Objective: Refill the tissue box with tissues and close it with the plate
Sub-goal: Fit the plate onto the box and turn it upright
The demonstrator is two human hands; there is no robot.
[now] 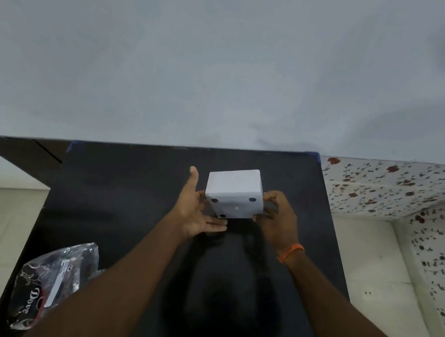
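A white cube-shaped tissue box (234,187) is held a little above the black table (120,193), tipped so that its bottom plate (235,206) with dark round feet faces me. My left hand (197,209) cups the box from the left and from beneath, thumb raised. My right hand (279,218) grips the right side with curled fingers; an orange band is on that wrist. No loose tissues are visible; the inside of the box is hidden.
A crumpled clear plastic tissue wrapper (50,282) with dark print lies at the table's front left corner. A grey wall stands behind the table. To the right a floral-patterned wall (405,193) meets a pale tiled floor.
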